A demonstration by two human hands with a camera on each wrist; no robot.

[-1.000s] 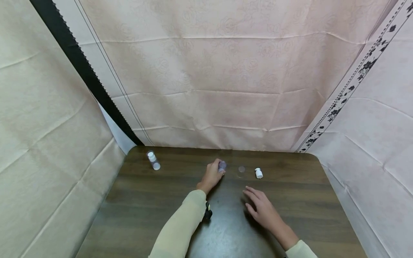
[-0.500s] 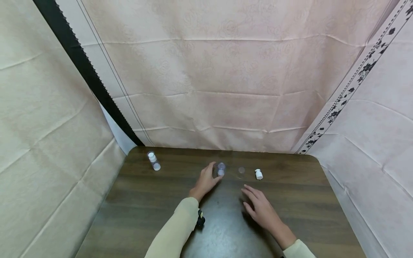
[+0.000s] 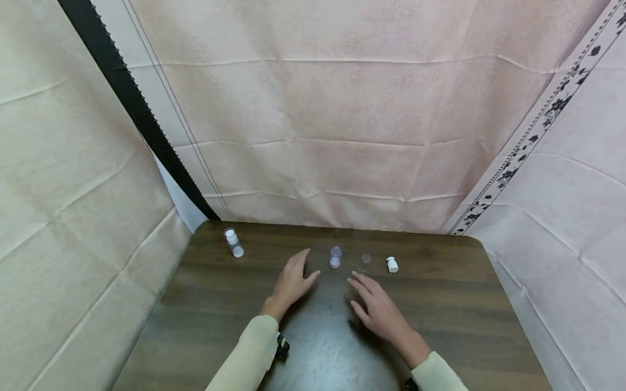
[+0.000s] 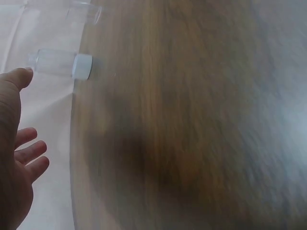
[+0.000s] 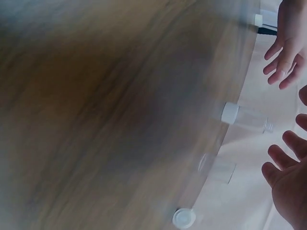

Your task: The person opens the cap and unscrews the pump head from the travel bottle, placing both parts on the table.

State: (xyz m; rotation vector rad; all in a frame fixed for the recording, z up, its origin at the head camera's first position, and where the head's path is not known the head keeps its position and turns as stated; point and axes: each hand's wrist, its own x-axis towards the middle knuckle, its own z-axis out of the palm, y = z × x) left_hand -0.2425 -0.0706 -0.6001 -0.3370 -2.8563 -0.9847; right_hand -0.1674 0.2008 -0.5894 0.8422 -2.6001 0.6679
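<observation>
A small clear bottle (image 3: 335, 258) with a white base (image 4: 82, 66) stands upright on the table, its threaded neck (image 5: 269, 127) uncovered. My left hand (image 3: 290, 285) is just left of it, fingers extended and apart from the bottle. In front of the bottle and slightly to its right, my right hand (image 3: 379, 309) hovers over the table, palm down, fingers spread, holding nothing. A transparent cylindrical cover (image 3: 366, 259) stands right of the bottle. Farther right is a small white piece (image 3: 392, 264) with a short spout, resembling a pump head.
Another bottle (image 3: 233, 243), with a white top and white base, stands at the table's back left corner. The brown wooden table (image 3: 195, 315) ends at a pale hanging cloth (image 3: 313, 163). More cloth hangs at both sides.
My left hand has let go of the bottle and drawn back to the left and towards me. The bottle stays standing in place. My right hand has shifted a little left.
</observation>
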